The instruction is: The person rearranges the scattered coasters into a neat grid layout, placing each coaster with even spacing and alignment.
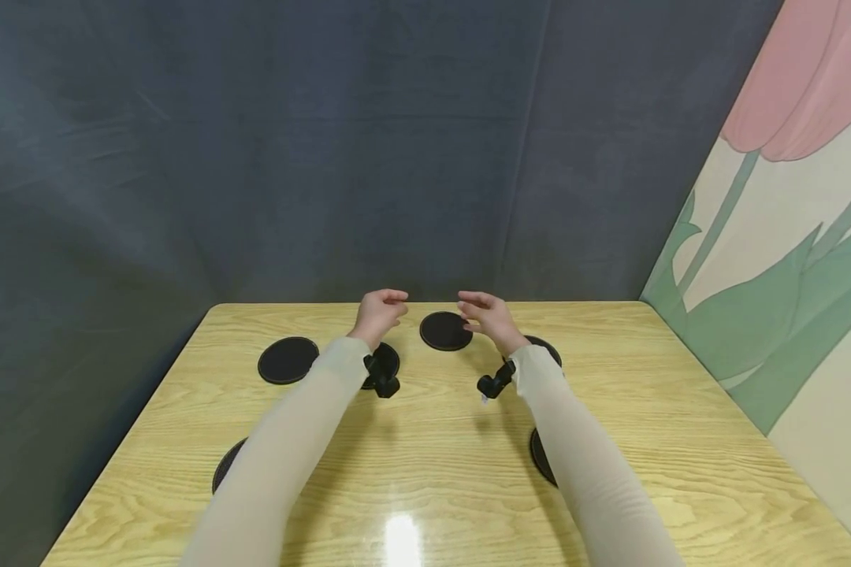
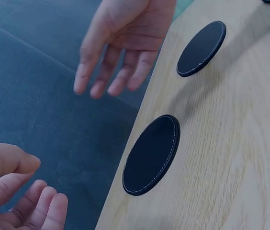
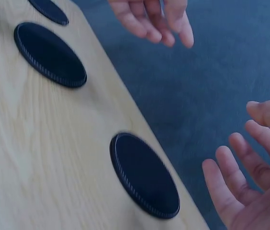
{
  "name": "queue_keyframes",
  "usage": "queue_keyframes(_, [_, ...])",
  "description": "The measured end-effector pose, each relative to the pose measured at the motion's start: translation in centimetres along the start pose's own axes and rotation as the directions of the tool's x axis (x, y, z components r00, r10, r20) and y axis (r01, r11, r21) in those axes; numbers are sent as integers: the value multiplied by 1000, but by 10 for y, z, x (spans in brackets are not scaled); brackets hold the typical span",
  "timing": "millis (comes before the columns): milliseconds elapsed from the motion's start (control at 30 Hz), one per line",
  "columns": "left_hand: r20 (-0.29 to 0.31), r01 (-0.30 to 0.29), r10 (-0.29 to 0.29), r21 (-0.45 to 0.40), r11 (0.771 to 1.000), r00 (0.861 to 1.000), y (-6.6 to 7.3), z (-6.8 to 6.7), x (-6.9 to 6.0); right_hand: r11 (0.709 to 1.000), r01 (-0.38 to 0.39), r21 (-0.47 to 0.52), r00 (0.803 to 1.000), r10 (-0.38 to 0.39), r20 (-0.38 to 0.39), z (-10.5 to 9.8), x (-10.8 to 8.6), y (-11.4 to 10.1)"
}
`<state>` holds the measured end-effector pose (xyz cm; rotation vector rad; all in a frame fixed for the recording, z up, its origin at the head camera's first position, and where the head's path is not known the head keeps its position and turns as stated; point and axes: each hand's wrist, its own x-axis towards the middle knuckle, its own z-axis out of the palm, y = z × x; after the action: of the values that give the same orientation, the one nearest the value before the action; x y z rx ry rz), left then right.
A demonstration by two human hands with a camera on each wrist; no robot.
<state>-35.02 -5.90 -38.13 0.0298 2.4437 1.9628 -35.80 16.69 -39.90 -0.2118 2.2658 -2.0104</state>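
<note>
Both hands hover over the far part of the table, apart from each other and holding nothing. My left hand has loosely bent fingers; in the left wrist view its thumb stands away from the fingertips. Fingers of my right hand are spread and slightly bent. Between the two hands, a round black coaster with a stitched rim lies flat near the table's far edge. Another coaster lies partly hidden beneath the left wrist. One more coaster shows behind the right wrist. Neither hand touches a coaster.
More coasters lie on the light wood table: one at the left, plus two partly covered by the sleeves, front left and right. A dark curtain hangs behind. A tulip-painted wall borders the right.
</note>
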Motion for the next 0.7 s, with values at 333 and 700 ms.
queue_keyframes(333, [-1, 56, -57, -100, 993, 998, -16, 6, 4, 997, -66, -38, 998, 65, -17, -6, 9, 26])
queue_keyframes(700, [-17, 123, -125, -71, 990, 992, -38, 23, 6, 983, -147, -112, 989, 145, -30, -3, 7, 35])
